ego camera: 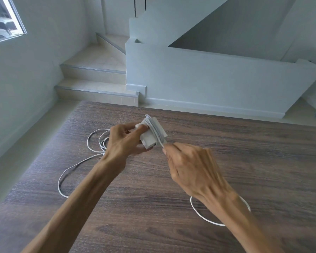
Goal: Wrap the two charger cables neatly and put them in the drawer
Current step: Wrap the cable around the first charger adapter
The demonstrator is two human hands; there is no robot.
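Now, head view
Left hand (125, 138): grips charger brick (151, 133) at 12 o'clock, steadying it
Right hand (187, 165): pinches white cable (158, 137) taut for winding
Loose cable (77, 166): table (244, 152), 9 o'clock
Drawer: unseen

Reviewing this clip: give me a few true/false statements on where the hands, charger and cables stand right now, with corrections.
1. The left hand holds the white charger brick. True.
2. The right hand rests flat on the table. False: it pinches the cable coming off the brick.
3. Several cable turns are around the brick. True.
4. All cable is wound up. False: loose cable loops lie on the table by the left forearm, and another loop lies under the right wrist.
5. An open drawer is visible. False: none is in view.
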